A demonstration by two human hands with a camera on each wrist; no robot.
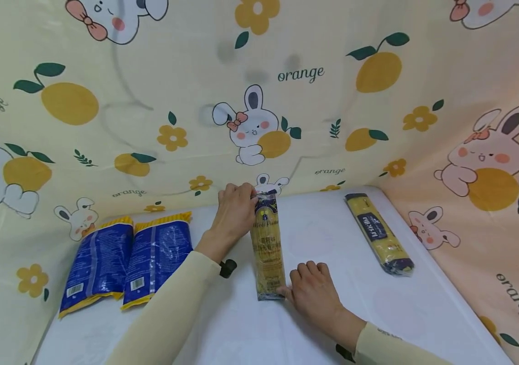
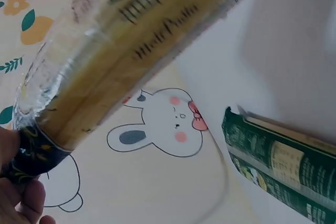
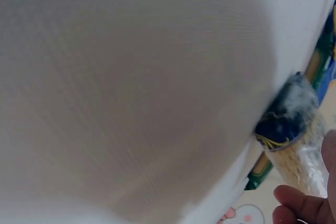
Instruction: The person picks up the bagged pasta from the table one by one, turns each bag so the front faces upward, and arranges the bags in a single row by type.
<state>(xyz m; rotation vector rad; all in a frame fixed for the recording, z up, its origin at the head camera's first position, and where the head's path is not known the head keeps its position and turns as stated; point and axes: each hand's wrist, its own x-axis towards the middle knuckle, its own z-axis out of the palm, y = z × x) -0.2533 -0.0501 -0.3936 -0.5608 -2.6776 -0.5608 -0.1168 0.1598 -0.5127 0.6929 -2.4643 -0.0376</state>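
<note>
A long clear pack of pasta (image 1: 268,248), dark at its ends, extends away from me in mid-table. My left hand (image 1: 236,210) grips its far end; in the left wrist view the fingers (image 2: 32,200) pinch the dark band there. Beside the near end is my right hand (image 1: 314,296), its thumb touching the pack's lower right corner and its other fingers loosely bent, off the pack. The right wrist view catches the pack's dark end (image 3: 286,116) near those fingers (image 3: 299,203).
Two blue packs with yellow edges, one at the left (image 1: 97,263) and its neighbour (image 1: 161,253), lie on the white table (image 1: 319,228). A second yellow pasta pack (image 1: 378,233) lies at the right. The left wrist view shows a green pack (image 2: 283,161). A printed cloth (image 1: 186,66) hangs behind.
</note>
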